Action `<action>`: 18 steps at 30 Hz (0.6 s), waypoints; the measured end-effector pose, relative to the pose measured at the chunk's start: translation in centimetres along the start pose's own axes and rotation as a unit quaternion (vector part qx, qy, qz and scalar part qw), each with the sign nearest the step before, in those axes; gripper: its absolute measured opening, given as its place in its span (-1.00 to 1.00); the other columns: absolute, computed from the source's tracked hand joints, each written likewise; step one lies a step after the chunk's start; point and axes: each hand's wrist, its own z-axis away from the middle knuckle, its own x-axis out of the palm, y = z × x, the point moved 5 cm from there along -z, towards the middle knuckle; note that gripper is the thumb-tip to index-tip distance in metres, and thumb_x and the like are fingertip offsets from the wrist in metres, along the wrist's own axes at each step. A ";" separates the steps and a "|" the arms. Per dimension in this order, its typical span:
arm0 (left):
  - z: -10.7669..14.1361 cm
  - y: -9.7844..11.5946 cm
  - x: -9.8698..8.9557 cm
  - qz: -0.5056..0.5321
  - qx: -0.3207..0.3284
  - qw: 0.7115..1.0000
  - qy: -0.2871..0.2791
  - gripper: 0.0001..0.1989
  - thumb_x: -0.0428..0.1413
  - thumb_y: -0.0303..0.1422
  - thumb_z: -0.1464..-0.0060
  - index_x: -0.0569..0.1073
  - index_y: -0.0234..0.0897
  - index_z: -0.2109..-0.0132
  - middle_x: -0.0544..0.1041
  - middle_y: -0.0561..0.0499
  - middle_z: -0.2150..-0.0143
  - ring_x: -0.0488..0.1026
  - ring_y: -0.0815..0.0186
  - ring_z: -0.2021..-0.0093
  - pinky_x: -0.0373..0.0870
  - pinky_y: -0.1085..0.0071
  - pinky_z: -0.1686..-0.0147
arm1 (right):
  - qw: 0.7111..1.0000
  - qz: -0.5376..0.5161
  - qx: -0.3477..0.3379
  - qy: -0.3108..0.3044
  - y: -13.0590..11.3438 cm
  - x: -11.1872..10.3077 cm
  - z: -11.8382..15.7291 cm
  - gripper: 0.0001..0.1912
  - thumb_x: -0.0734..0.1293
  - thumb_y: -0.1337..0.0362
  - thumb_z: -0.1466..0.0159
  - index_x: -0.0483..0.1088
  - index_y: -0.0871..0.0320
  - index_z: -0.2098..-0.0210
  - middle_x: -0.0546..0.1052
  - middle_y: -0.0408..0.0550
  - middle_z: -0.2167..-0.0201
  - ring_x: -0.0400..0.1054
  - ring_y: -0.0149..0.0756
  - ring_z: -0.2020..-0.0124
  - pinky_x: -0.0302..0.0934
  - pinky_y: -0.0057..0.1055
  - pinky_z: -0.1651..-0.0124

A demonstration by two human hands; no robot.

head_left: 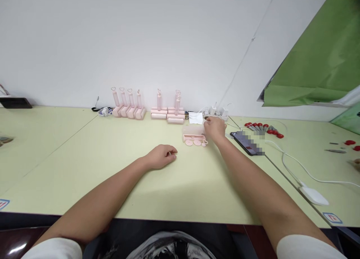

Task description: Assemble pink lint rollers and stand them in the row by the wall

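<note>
My left hand [161, 156] rests on the table, its fingers loosely bent with a gap between thumb and fingertips and nothing in it. Further forward, my right hand [214, 128] is closed with the fingertips turned down and away. Whatever it may hold there is hidden. Just left of it lies a pink plastic tray-like part [194, 138] on a translucent sheet [194, 129]. In front of that part are flat pink discs [189, 142] and a small heart-shaped ring [205, 142]. A white paper [195, 117] lies behind them.
Pink stands with upright tubes [128, 105] line the wall, with more pink pieces [176, 118] nearer the middle. White chargers [213, 110], a phone [247, 143], red-capped tubes [260, 126] and a cable with a white pad [313, 195] lie to the right.
</note>
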 end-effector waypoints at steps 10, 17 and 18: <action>0.0 -0.1 -0.5 0.013 -0.029 0.999 0.039 -0.71 0.04 -0.17 -0.15 0.55 -0.20 0.15 0.61 0.00 0.20 0.49 0.24 0.27 0.38 0.32 0.27 | 0.986 -0.072 -0.127 0.084 -4.4 -5.2 0.6 -0.74 0.23 0.28 -0.25 0.53 0.17 0.18 0.50 0.16 -0.05 0.22 0.12 -0.08 0.06 0.05 -0.10; -0.2 -0.1 -1.1 0.125 -0.055 0.974 0.179 -0.49 0.18 -0.09 -0.06 0.44 -0.22 -0.11 0.56 -0.04 0.08 0.45 0.33 0.34 0.40 0.38 0.33 | 0.887 -0.452 -0.053 -0.077 -7.3 -4.5 6.6 -0.74 0.32 0.05 -0.21 0.41 0.14 0.34 0.51 -0.09 0.44 0.38 -0.29 0.41 0.27 -0.33 0.28; 0.0 0.3 -1.3 0.130 -0.028 0.971 0.201 -0.49 0.20 -0.11 -0.04 0.44 -0.21 -0.11 0.55 -0.04 0.05 0.46 0.32 0.30 0.40 0.39 0.33 | 0.857 -0.496 -0.002 -0.139 -7.3 -3.3 7.6 -0.69 0.35 0.00 -0.18 0.39 0.14 0.36 0.47 -0.13 0.54 0.35 -0.34 0.49 0.24 -0.38 0.37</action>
